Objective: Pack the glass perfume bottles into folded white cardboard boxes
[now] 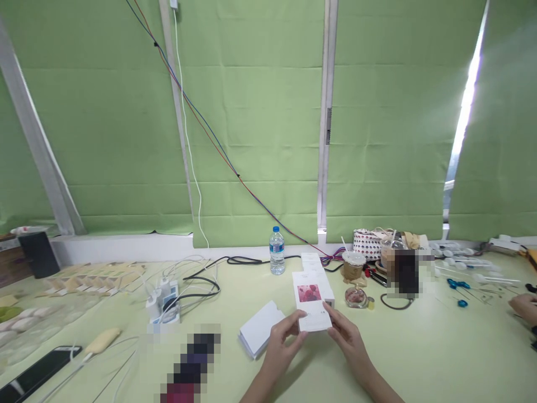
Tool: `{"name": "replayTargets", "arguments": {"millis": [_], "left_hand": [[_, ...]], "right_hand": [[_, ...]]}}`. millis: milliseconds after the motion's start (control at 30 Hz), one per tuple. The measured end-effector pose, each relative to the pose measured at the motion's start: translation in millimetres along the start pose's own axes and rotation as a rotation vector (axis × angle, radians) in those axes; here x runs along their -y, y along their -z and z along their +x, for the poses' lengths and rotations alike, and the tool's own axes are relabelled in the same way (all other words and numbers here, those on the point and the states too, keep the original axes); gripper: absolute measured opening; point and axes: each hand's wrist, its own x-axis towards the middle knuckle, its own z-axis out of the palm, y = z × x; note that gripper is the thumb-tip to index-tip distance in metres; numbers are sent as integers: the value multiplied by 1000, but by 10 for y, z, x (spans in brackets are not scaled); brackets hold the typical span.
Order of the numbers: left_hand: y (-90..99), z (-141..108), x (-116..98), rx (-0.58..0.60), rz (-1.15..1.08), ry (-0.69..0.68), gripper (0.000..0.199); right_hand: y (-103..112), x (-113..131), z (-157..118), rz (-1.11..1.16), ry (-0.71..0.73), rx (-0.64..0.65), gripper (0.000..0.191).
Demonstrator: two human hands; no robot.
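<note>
Between my two hands is a white card [310,319] with a pink-red flower picture, raised off the table and tilted toward me. My left hand [285,341] pinches its lower left edge, thumb in front. On the lower right edge, my right hand [346,334] grips it the same way. A stack of white cards or a flat white box [262,327] lies just left of my left hand. Partly hidden behind the held card, a long white box [325,282] rests on the table.
A water bottle [277,254] stands behind the card. To the right are lidded drink cups [353,266], a small round container [356,297] and blue-handled scissors [458,284]. Another person's hand [524,308] is at the far right. A power strip [163,305] with cables sits left.
</note>
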Motion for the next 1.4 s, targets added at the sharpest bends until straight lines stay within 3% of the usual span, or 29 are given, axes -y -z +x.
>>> {"name": "replayTargets", "arguments": {"millis": [400, 533, 633, 733, 800, 967, 1067, 1233, 1400], "left_hand": [[-20, 4, 98, -79, 125, 14, 38], [-5, -21, 101, -84, 258, -99, 33], [5, -54, 117, -27, 397, -247, 34], [-4, -87, 125, 53, 434, -422, 54], [-20, -103, 104, 77, 349, -462, 72], [-46, -120, 0, 51, 49, -233, 95], [-63, -128, -32, 114, -93, -91, 107], [-162, -130, -45, 176, -176, 147, 100], [-223, -158, 31, 149, -144, 120, 88]], "right_hand": [[1, -24, -16, -81, -22, -41, 40], [-67, 3, -11, 138, -91, 0, 47], [-116, -16, -1, 332, -136, -39, 60], [-104, -60, 6, 437, -279, -86, 55], [-77, -70, 5, 479, -384, -97, 50], [-85, -20, -33, 468, -522, 67, 47], [-133, -16, -78, 344, -541, 152, 45], [-155, -46, -107, 199, -446, 84, 56], [-34, 34, -11, 100, -368, 9, 35]]}}
